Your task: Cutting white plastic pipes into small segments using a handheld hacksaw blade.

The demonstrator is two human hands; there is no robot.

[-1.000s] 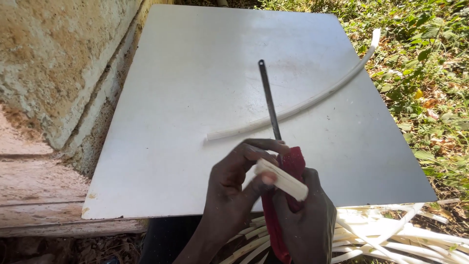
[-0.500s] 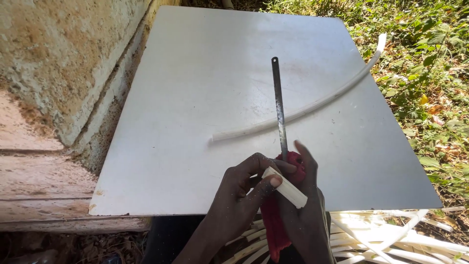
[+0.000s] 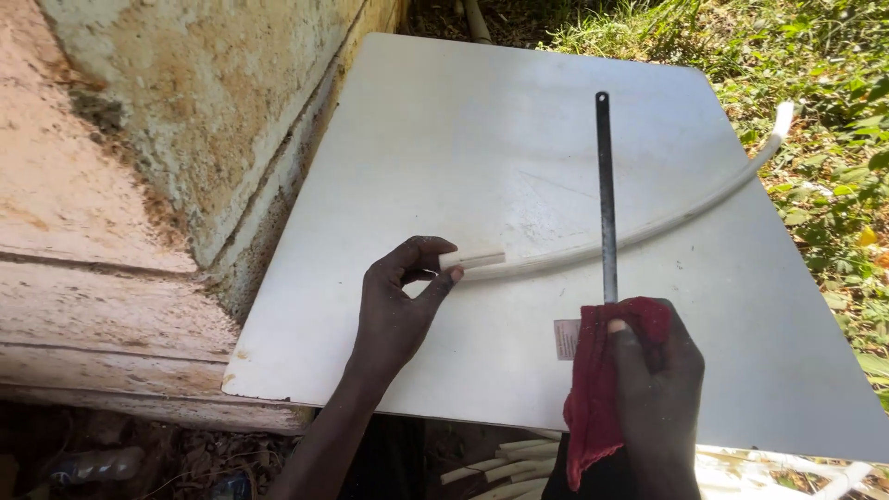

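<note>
Left hand (image 3: 398, 301) pinches the short pipe piece (image 3: 474, 260); right hand (image 3: 653, 370) grips the cloth-wrapped saw blade (image 3: 606, 194) across the long pipe (image 3: 667, 224), lined up, needing a steady stroke.

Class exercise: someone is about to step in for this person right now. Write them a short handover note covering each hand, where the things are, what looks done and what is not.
Left hand: fingers pinch a short white piece against the near end of the long white pipe, pressing it onto the white board.
Right hand: grips a hacksaw blade through a red cloth; the blade lies across the pipe, pointing away.
Things: the pipe curves across the board to its far right edge; cut white pieces lie below the near edge.
Done: several pieces lie cut.
Left: no cut is visible where the blade crosses.
</note>
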